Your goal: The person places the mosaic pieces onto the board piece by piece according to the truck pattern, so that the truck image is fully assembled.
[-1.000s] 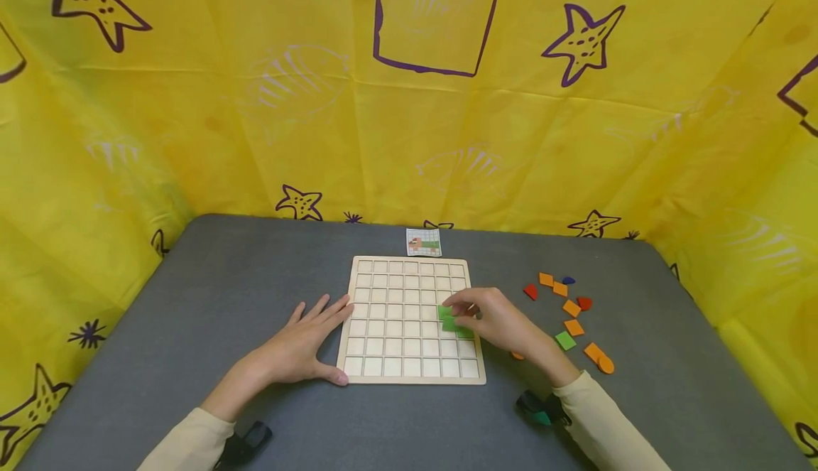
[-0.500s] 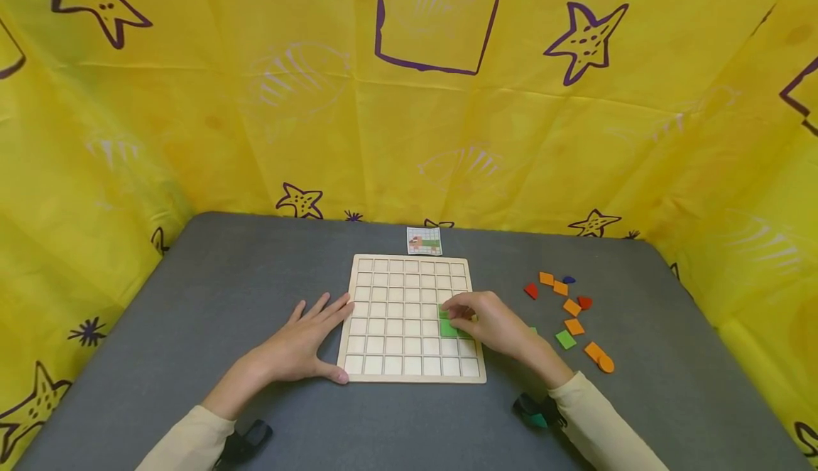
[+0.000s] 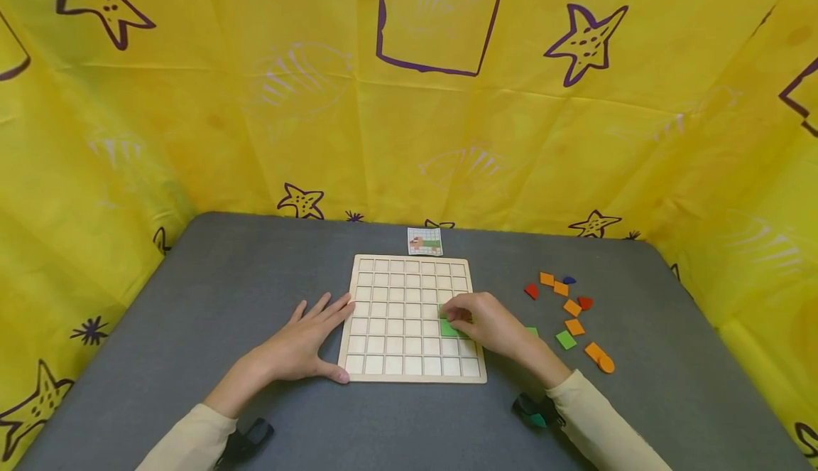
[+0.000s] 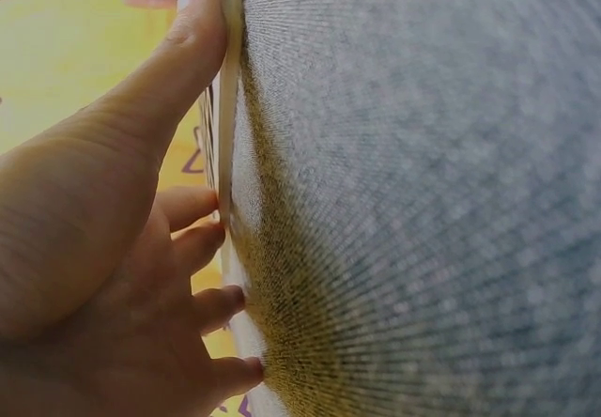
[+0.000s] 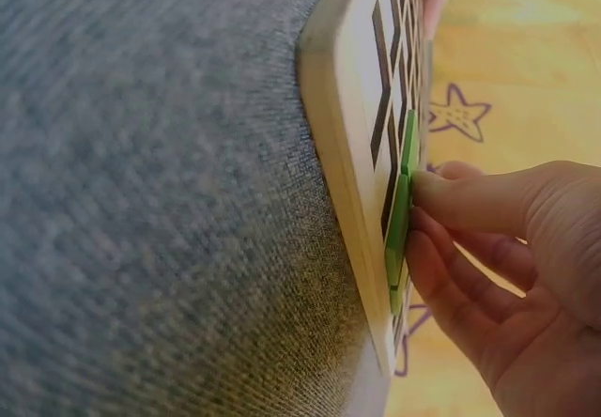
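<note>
A wooden grid board [image 3: 415, 379] lies flat on the grey table before me. My left hand [image 3: 290, 343] rests along its left edge, fingers spread and thumb at the near corner; in the left wrist view, the thumb [image 4: 174, 60] lies against the board's rim. Over the board's right side is my right hand [image 3: 495, 325], with bent fingers and thumb at the green square tiles [image 3: 448, 328]. In the right wrist view, thumb and fingertips pinch at a green tile [image 5: 398, 229] set in the grid. The hand partly covers these tiles in the head view.
Behind the board lies a small picture card [image 3: 424, 242]. Loose pieces lie to the right: several orange tiles [image 3: 574, 327], red pieces [image 3: 532, 291], a blue piece [image 3: 569, 280] and a green square [image 3: 566, 340]. A yellow patterned cloth [image 3: 409, 116] surrounds the table.
My right hand has lowered slightly, and the green tile it held tilted over the grid now lies level with the others. The left hand stays in place.
</note>
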{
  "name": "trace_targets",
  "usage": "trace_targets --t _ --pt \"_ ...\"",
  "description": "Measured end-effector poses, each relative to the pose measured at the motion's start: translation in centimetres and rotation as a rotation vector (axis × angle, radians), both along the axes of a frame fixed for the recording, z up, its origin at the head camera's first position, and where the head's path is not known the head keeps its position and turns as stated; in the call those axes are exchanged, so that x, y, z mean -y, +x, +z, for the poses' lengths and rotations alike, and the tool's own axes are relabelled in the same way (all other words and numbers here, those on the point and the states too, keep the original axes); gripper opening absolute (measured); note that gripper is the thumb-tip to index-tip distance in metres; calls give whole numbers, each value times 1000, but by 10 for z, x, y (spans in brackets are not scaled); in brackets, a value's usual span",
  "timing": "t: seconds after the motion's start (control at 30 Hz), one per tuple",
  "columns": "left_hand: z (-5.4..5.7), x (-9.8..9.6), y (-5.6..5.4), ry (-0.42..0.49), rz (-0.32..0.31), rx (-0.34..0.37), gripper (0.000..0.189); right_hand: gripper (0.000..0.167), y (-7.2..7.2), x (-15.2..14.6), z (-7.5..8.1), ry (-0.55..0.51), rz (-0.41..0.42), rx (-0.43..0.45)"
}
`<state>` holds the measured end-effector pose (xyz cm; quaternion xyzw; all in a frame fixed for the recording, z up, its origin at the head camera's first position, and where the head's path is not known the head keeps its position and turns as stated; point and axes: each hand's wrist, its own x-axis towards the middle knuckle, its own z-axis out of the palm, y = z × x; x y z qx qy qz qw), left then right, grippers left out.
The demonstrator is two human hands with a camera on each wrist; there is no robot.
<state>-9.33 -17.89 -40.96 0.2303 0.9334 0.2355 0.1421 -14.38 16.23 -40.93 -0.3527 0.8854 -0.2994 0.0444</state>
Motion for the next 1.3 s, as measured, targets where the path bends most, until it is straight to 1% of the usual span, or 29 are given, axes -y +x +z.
trace_targets --t 0.23,0.37,0.5,0.73,0.83,1.0,1.3 --pt "-1 0 0 2 -1 -1 115 19 1 0 1 13 -2 3" --pt "-2 0 0 -3 2 2 115 20 2 -4 3 -4 -8 17" --pt "-2 0 0 -4 5 2 115 23 2 -11 9 -14 -26 9" --pt "-2 1 0 -5 2 -3 115 26 3 -29 15 16 -56 -21" --pt "-3 1 0 -3 1 -6 115 26 3 -34 15 24 -76 -26" --pt "-2 1 1 -12 8 7 114 26 4 -42 15 21 -100 -4" --pt "0 -1 1 2 3 -1 115 27 4 -63 13 18 -108 -26"
